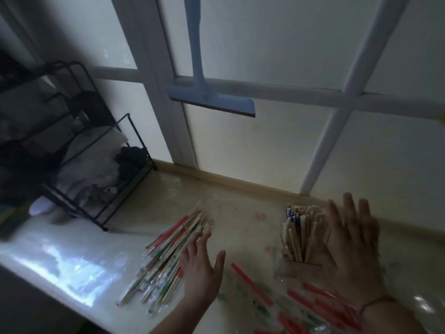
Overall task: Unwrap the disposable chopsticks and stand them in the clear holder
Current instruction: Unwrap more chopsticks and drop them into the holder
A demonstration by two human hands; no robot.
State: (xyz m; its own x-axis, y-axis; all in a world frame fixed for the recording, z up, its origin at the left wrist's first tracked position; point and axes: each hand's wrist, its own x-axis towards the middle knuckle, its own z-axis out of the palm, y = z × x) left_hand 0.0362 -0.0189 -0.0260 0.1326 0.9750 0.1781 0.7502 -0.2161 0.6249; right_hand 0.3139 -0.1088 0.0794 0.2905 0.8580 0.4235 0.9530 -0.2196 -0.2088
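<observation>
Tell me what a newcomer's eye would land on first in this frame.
Most likely the two open hands low in the picture: the left hand spread over the pile of wrapped chopsticks, the right hand flat beside the clear holder packed with upright bare chopsticks. Next, the blue squeegee hanging against the frosted window above, and the empty red-ended wrappers strewn at the near edge.

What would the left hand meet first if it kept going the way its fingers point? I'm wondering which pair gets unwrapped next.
Probably the pile of wrapped chopsticks: the left hand has its fingertips over the pile's right edge already, though height is unclear.
</observation>
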